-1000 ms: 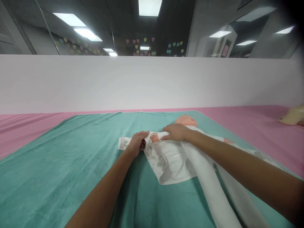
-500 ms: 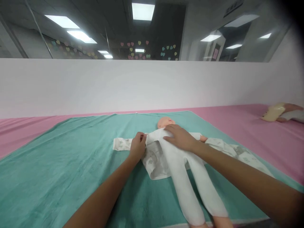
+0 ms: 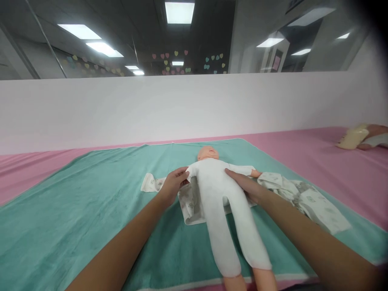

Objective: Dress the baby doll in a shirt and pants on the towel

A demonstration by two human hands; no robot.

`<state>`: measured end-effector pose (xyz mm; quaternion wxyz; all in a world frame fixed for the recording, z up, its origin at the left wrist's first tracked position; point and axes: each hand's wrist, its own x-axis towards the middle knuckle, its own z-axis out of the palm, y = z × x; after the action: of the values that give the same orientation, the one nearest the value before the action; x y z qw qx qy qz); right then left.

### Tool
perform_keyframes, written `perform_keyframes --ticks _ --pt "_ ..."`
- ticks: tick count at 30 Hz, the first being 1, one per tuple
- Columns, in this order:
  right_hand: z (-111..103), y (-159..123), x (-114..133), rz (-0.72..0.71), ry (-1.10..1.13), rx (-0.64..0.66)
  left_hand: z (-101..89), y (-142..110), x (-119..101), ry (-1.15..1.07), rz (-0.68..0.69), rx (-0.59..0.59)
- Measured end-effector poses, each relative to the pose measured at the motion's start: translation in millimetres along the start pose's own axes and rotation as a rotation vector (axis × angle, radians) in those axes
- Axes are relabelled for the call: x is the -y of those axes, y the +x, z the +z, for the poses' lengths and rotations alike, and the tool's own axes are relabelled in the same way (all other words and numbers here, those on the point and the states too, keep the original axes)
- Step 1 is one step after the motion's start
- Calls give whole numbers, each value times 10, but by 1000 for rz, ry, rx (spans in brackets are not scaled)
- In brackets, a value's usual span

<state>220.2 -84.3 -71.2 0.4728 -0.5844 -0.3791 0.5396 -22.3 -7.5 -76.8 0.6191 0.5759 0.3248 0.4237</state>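
Observation:
A baby doll point(image 3: 212, 182) with a white cloth body lies on its back, head away from me, bare lower legs toward me. My left hand point(image 3: 174, 185) is closed around the end of the doll's arm on the left side; its fingertips are partly hidden. My right hand point(image 3: 245, 186) holds the doll's side, thumb on the chest, the other fingers mostly hidden beneath. Under the doll lies a spread white printed baby shirt point(image 3: 191, 208). One of its sleeves point(image 3: 151, 184) sticks out to the left behind my left hand.
A teal blanket point(image 3: 100, 210) covers the pink surface point(image 3: 303, 141). Crumpled white printed baby clothes point(image 3: 315, 202) lie right of the doll. Farther right, another doll point(image 3: 357, 136) is partly in view. A white wall point(image 3: 182, 109) with glass above it stands behind.
The right hand has moved from the doll's chest down to its side. The doll's arm has come out of the printed sleeve area and now rests in my left hand. The view has shifted right.

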Motion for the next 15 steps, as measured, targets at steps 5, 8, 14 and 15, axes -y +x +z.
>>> perform_keyframes --ticks 5,8,14,15 --pt "23 248 -11 72 196 102 -78 -12 -73 -6 -20 82" --pt "22 317 -126 -16 283 154 -147 43 -68 -24 -9 5" --pt "27 343 -276 -53 316 29 -180 122 -26 -163 -26 -50" --pt "55 334 -278 -47 312 33 -172 122 -31 -181 -24 -36"
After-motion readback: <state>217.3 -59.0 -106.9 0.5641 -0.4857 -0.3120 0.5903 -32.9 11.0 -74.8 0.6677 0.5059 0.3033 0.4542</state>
